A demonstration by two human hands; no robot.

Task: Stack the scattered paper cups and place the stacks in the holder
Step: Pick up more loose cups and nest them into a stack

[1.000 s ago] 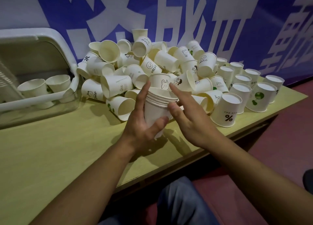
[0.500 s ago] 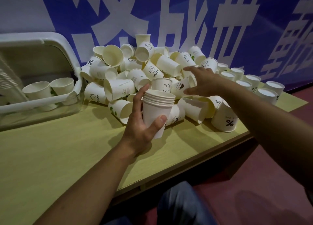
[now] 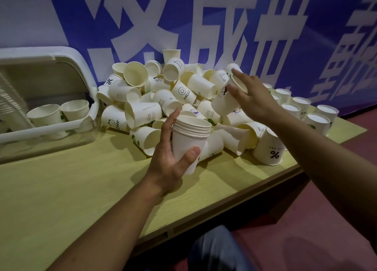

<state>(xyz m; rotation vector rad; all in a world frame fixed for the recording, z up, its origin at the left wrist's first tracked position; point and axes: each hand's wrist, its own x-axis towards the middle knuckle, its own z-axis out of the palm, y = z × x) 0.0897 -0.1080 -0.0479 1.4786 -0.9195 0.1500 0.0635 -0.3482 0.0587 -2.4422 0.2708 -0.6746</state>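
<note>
My left hand grips a stack of several nested white paper cups, upright, just above the table in front of the pile. My right hand holds a single paper cup by its rim, lifted above the right side of the pile and tilted. The pile of scattered white paper cups lies against the blue wall, many on their sides. The holder, a white-rimmed clear container at the left, has two upright cups inside.
A row of upside-down cups stands at the table's right end. A cup marked "%" sits near the front edge under my right forearm. The yellow-green table has bare surface in front. The blue banner wall backs the pile.
My right hand left the stack, reached into the pile and has lifted out one cup. My left hand kept the stack almost still.
</note>
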